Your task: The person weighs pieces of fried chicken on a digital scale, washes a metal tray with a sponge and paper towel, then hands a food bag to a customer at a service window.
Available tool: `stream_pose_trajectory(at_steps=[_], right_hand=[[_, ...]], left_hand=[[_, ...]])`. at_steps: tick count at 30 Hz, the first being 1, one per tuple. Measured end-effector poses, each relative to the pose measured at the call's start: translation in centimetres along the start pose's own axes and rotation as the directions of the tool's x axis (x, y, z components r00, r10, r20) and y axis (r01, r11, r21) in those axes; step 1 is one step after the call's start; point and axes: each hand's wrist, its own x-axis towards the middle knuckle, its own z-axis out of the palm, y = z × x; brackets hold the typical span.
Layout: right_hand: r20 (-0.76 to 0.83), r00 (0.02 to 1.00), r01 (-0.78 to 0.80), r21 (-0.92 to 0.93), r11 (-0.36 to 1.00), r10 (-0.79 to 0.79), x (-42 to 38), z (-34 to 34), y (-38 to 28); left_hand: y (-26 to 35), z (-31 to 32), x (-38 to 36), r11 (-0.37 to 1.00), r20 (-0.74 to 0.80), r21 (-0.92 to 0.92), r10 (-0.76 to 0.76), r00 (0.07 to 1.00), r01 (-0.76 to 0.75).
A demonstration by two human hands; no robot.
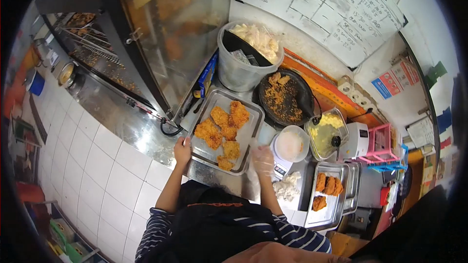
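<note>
A metal tray (pixel 197 152) with several pieces of golden breaded fried chicken (pixel 208 132) lies in front of me. My left hand (pixel 182 152) is bare and grips the tray's left rim, thumb on top and fingers mostly hidden below. On the opposite side, my right hand (pixel 263 160) wears a clear plastic glove and is closed at the right rim; its fingertips are partly hidden by the loose plastic. Beside that hand stand a kitchen scale (pixel 281 165) with a round tub (pixel 291 145) on it and a crumpled white cloth or plastic (pixel 287 188).
A heated display cabinet (pixel 187 34) has its glass door swung out behind the tray. A plastic bucket (pixel 237 74), a black mortar-like bowl (pixel 312 99) with crumbs and a container of yellow food (pixel 327 138) line the wall. Another tray (pixel 317 218) holds darker fried pieces.
</note>
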Motion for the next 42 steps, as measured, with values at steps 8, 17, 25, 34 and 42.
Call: stream_pose_trajectory(at_steps=[8, 17, 25, 34, 42], right_hand=[[0.482, 0.856, -0.158, -0.100, 0.982, 0.187, 2.3, 1.9, 4.8], [0.516, 0.852, -0.184, 0.145, 0.972, 0.084, -4.5, -1.1, 3.9], [0.652, 0.740, -0.389, 0.215, 0.896, 0.165, -14.8, -3.9, -7.2], [0.637, 0.721, -0.053, 0.443, 0.895, -0.273, -18.9, 4.6, -24.2], [0.511, 0.672, 0.113, 0.646, 0.755, -0.537, -14.5, 14.3, -44.4]], left_hand=[[0.9, 0.2, -1.1, 0.991, -0.025, 0.125, 0.054, 0.998, -0.050], [-0.1, -6.7, -6.6, 0.983, -0.016, 0.127, 0.138, 0.990, -0.135], [-2.2, -20.5, -11.2, 0.999, 0.027, 0.020, 0.039, 0.999, -0.040], [-7.4, -39.4, -10.2, 0.994, -0.295, 0.031, -0.095, 0.951, 0.109], [-6.0, -57.2, 2.1, 0.984, -0.475, 0.169, 0.039, 0.879, 0.048]])
